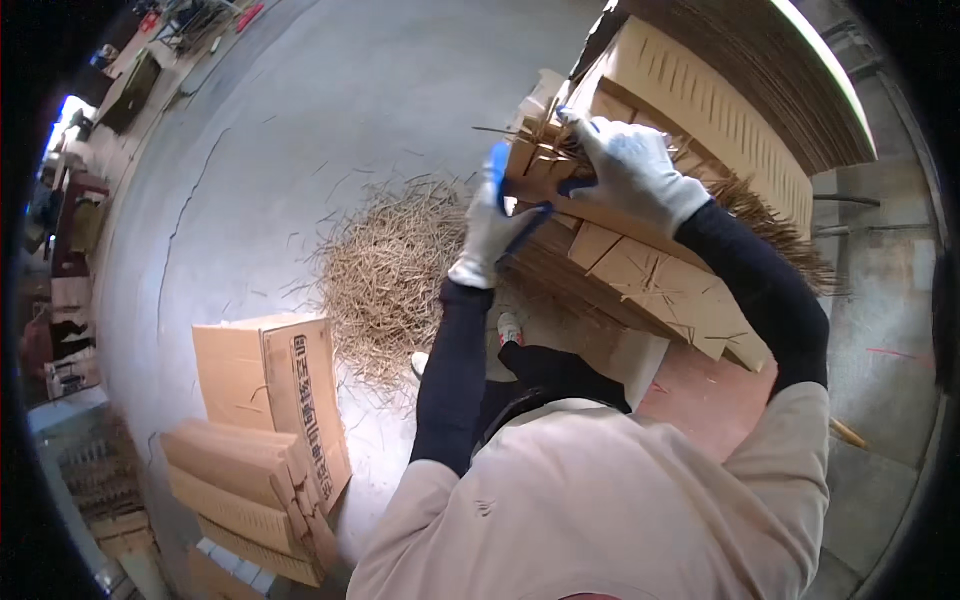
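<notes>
Both my hands wear white gloves with blue fingers. My left hand point(484, 222) is open at the left end of the cardboard stack, thumb spread away from its raised fingers. Above the stack, my right hand point(640, 168) reaches over with thumb and fingers apart, near the stack's torn left end. The stack of brown cardboard sheets point(620, 255) has ragged narrow strips sticking out at that end. Thin cardboard strips point(770, 225) bristle beside my right forearm. What lies under my right palm is hidden.
Behind the stack stand slotted cardboard sheets point(700, 90) and a taller pile of cardboard point(790, 80). A heap of cardboard strips point(390, 270) covers the floor to the left. A printed carton point(235, 375) and folded slotted cardboard point(235, 480) stand at lower left.
</notes>
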A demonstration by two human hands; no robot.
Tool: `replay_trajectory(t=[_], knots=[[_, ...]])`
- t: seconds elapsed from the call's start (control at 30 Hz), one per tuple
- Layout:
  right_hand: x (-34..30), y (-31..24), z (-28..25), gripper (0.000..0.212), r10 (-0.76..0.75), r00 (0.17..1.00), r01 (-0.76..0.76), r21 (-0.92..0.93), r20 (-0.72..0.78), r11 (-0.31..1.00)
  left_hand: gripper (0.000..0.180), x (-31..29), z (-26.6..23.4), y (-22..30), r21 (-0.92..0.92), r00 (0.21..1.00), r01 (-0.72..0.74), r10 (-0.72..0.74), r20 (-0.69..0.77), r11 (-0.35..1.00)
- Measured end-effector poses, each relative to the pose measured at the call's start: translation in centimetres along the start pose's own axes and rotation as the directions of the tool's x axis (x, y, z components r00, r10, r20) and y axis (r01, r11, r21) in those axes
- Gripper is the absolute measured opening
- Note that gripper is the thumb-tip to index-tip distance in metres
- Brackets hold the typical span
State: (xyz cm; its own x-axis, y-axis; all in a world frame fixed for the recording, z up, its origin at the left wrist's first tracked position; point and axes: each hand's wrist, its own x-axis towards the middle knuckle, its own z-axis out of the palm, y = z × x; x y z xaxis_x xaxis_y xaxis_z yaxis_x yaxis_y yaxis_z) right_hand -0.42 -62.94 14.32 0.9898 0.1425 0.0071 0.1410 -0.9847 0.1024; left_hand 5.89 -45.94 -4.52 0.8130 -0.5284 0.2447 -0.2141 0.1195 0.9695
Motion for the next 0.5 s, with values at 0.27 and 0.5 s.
replay_trajectory(t=[0.27,0.5], knots=[[-1.6,1.8,1.0,0.095,-0.122,0.982,0.117,-0.043,-0.143,0.992,0.1,-0.2,2.9,2.3,-0.114,0.997,-0.036,0.028,-0.074,0.993],[-1.7,1.4,-1.5,0.089,-0.004,0.997,-0.007,0.132,0.082,0.991,0.091,1.9,1.8,4.7,0.096,0.98,-0.2,0.198,0.026,0.975]])
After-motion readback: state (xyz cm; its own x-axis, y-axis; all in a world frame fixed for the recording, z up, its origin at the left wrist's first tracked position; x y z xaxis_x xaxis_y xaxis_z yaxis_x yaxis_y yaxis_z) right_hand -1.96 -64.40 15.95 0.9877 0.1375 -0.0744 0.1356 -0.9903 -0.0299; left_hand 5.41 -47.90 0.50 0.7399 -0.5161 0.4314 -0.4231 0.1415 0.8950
